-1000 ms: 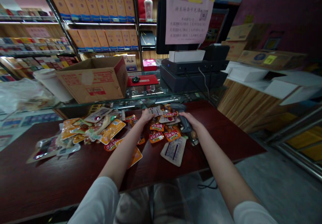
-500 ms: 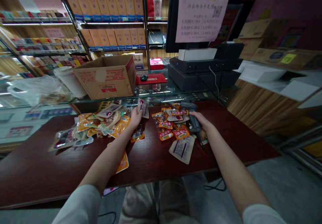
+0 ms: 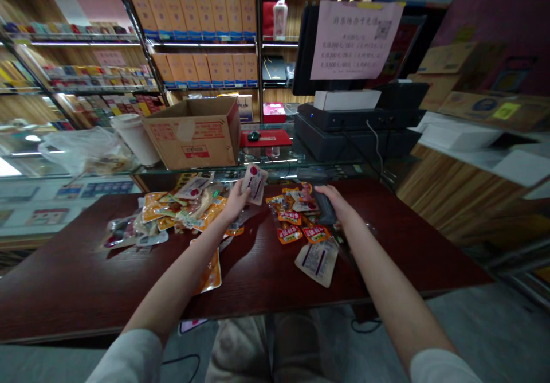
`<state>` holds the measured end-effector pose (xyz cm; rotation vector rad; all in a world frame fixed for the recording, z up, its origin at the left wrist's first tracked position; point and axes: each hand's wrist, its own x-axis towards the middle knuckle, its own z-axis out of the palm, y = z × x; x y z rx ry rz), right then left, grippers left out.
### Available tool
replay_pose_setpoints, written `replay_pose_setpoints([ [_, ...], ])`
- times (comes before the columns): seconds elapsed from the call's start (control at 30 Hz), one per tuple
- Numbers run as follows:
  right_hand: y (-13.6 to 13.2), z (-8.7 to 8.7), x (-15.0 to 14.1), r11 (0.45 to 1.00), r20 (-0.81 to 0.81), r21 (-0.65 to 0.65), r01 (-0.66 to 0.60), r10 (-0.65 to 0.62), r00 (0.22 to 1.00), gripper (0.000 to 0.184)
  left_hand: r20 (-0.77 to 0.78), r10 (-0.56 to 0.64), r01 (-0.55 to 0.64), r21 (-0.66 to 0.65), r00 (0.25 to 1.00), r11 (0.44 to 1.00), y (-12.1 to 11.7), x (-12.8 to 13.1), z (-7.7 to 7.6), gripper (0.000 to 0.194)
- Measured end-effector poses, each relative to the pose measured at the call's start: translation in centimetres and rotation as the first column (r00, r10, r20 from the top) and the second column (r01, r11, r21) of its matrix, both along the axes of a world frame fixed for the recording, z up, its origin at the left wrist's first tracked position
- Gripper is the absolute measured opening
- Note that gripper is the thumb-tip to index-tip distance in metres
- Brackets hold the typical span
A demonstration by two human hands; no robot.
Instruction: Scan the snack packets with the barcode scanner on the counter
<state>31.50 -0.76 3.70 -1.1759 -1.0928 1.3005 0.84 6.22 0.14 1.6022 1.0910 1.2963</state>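
Observation:
My left hand [image 3: 236, 199] is closed on a white snack packet [image 3: 255, 183] with a purple-red dot, held above the table. My right hand [image 3: 337, 202] grips a dark handheld barcode scanner [image 3: 325, 208], whose head is blurred. Below and left of the scanner lies a pile of small orange-and-red snack packets [image 3: 289, 217]. One pale packet [image 3: 318, 261] with printed text lies flat in front of them. Left of my left hand spreads a larger heap of snack packets [image 3: 184, 205], orange, clear and white. An orange packet [image 3: 211, 274] is partly hidden under my left forearm.
An open cardboard box [image 3: 193, 136] stands on the glass counter behind the dark red table [image 3: 266, 285]. Beside it are a white cup [image 3: 136, 139] and a plastic bag [image 3: 86, 148]. A monitor with a paper notice [image 3: 356, 39] stands at the back right.
My left hand has lifted the white packet slightly and moved it a little right. The scanner in my right hand has shifted slightly and blurs. The whole view has shifted a little.

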Motion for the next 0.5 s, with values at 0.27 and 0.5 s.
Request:
replay_pose_setpoints([
  [0.27, -0.8, -0.6, -4.6, 0.948, -0.15, 0.084, -0.308, 0.318, 0.936, 0.031, -0.172, 0.056, -0.058, -0.009, 0.984, 0.998, -3.6, -1.3, 1.2, 0.038],
  [0.5, -0.7, -1.0, -5.3, 0.908, -0.14, 0.05, -0.416, 0.419, 0.897, 0.032, -0.248, -0.002, 0.008, 0.025, 0.969, 1.0, -3.8, -1.6, 1.0, 0.043],
])
